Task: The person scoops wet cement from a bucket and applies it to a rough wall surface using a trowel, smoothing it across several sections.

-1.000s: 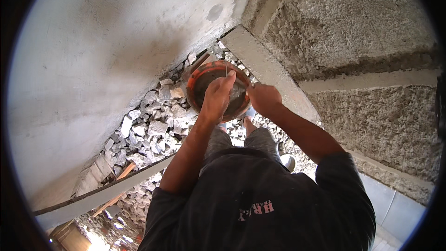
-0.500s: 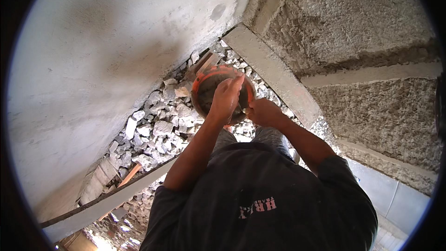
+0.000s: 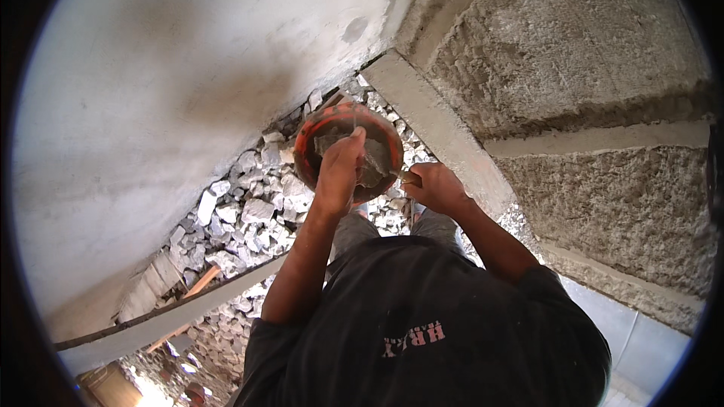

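A round orange-red bucket (image 3: 304, 143), its walls smeared with grey, is in front of me with wet grey mortar (image 3: 329, 140) inside. Over its opening, my left hand (image 3: 343, 166) is closed, thumb up, around what looks like the bucket's thin handle; the fingers' far side is hidden. My right hand (image 3: 437, 187), at the bucket's right side, is wrapped round the handle of a trowel (image 3: 375, 167). The trowel's blade reaches into the bucket and is coated in mortar. Whether the bucket hangs or rests on the stones I cannot tell.
Broken white and grey stones (image 3: 256, 211) cover the ground around my feet. A smooth pale wall (image 3: 188, 68) rises at left. On the right is a rough stone wall (image 3: 603, 203) with mortar bands, above a concrete ledge (image 3: 437, 128). A pale beam (image 3: 188, 313) crosses at lower left.
The bucket and my left hand have shifted slightly left. My left hand has turned, with its thumb now up, and more of the mortar and trowel blade shows. My right hand keeps its grip.
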Available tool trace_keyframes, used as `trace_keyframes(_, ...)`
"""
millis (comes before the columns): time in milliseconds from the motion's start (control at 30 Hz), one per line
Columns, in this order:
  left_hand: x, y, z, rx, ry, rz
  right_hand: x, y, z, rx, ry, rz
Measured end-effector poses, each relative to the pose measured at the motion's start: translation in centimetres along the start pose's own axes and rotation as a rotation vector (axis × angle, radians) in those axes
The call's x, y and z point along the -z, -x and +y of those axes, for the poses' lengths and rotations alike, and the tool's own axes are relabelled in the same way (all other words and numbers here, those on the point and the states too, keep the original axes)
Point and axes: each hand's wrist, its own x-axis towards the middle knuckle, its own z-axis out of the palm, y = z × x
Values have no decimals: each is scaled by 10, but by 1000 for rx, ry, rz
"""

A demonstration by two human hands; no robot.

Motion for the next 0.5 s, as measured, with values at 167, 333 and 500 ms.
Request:
trace_keyframes(167, -18, -1, 13, 32, 103, 183, 27, 9, 42, -9, 74, 47)
trace_keyframes(333, -16, 22, -1, -27, 230, 287, 91, 40, 74, -23, -108, -70)
trace_keyframes(500, -52, 36, -33, -82, 238, 447, 124, 60, 172, 82, -302, -201)
